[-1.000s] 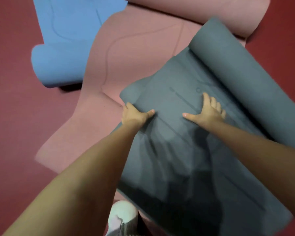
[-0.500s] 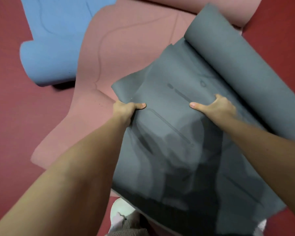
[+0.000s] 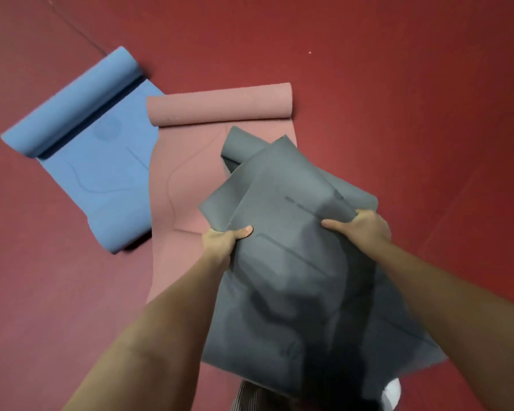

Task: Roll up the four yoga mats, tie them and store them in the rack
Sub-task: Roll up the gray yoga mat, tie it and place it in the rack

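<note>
Left grip (image 3: 223,241) and right grip (image 3: 362,229) each pinch 1 side edge of the grey mat (image 3: 279,292); its long axis runs forward between them, equally near both.

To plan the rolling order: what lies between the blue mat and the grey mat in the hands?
The pink mat, half unrolled on the red floor. The head view shows it beside the blue mat, with the grey mat covering its near part.
</note>
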The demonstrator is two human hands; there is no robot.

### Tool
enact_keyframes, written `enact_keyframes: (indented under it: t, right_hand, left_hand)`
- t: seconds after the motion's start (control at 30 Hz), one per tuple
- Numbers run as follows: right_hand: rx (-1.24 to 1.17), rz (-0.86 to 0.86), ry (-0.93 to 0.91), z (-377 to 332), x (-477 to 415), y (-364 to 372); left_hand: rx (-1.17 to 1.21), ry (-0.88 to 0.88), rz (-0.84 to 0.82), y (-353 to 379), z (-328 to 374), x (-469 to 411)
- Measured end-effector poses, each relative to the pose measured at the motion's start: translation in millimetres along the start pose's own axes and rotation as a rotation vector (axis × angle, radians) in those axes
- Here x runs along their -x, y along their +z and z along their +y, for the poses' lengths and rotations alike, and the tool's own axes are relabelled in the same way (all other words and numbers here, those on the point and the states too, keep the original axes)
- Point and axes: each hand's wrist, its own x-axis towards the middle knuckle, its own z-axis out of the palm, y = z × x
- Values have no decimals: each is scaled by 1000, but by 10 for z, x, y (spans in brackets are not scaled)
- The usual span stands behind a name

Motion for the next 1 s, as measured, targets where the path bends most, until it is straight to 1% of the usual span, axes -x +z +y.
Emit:
enact_keyframes:
  t: [0.13, 0.27, 0.37, 0.5, 0.57, 0.67, 0.73, 0.87, 0.97, 1.0]
  right_hand:
    - [37, 12, 71, 361, 704, -441]
    - [63, 40, 93, 852, 1422, -800]
    - [18, 91, 125, 1277, 2055, -1011]
    - [-67, 225, 195, 1916, 3093, -1125]
    - [-138, 290, 276, 2250, 3704, -1109]
    - [-250, 364, 426, 2730, 4608, -1086]
    - [-335, 411, 520, 2973, 5143, -1101]
    - [-446, 523, 667, 3352, 6037, -1206]
    - [-505, 641, 756, 3554, 6634, -1306]
    - [-519, 681, 780, 3593, 6828, -1347]
  left_hand:
    - [-34, -106, -94, -19, -186, 763]
    - [-62, -154, -153, 39, -513, 1514]
    - [-109, -154, -247, 70, -801, 2037]
    - [-173, -102, -423, 24, -1213, 2809]
    - [-247, -84, -513, -16, -1385, 3218]
    - [-392, -125, -652, 3, -1561, 3788]
    - [-465, -131, -717, 78, -1668, 4164]
    - [-517, -66, -818, 309, -1909, 4893]
    - [-541, -41, -1029, 513, -2047, 5459]
    - [-547, -23, -1075, 552, -2093, 5635]
